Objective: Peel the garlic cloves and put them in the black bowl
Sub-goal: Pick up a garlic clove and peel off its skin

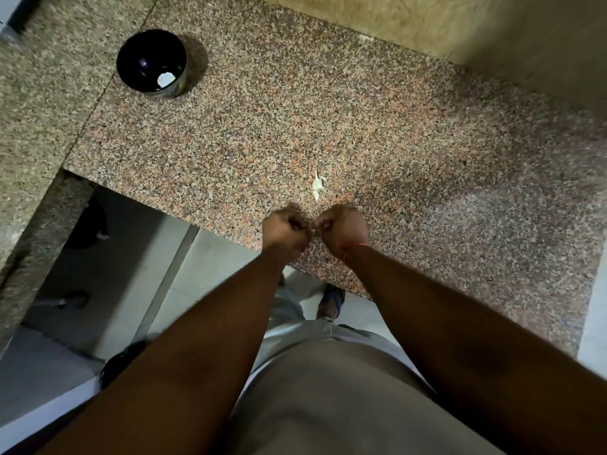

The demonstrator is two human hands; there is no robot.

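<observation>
Two hands: our left hand and right hand are pinching something tiny between curled fingertips, unidentifiable. One black bowl far left, holding one pale piece. One garlic skin nearby.

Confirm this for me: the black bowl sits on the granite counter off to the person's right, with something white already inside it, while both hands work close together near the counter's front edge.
Not quite. The head view shows the black bowl off to the person's left, not the right. The rest holds: it sits on the granite counter with something white inside, and the left hand and right hand work close together near the front edge.
</observation>
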